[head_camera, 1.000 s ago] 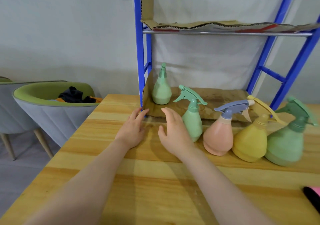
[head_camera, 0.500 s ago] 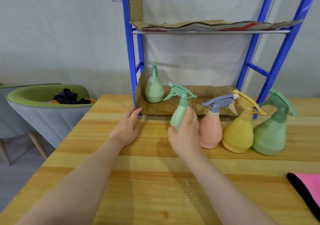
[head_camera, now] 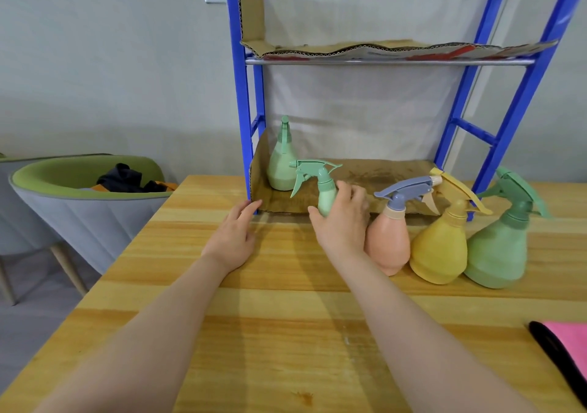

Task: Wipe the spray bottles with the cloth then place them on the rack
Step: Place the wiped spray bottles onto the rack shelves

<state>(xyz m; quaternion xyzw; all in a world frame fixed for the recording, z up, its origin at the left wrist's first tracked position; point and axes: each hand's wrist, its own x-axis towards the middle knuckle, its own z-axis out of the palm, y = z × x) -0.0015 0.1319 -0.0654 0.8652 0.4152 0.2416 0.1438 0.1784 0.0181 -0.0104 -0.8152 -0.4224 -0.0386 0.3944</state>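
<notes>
The right hand [head_camera: 341, 222] curls its fingers around a small mint-green plastic spray bottle [head_camera: 324, 187], picking it up for wiping; the left hand [head_camera: 233, 237] rests flat, fingers straight, holding nothing; next it likely needs the pink cloth [head_camera: 568, 342], well right of the fingers.

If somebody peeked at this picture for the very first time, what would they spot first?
Probably the row of colourful spray bottles on the wooden table: a peach bottle, a yellow bottle and a dark green bottle side by side. Just left of them, the right hand grips a small mint bottle. Behind stands the bright blue rack, with another light green bottle on its lowest shelf.
</notes>
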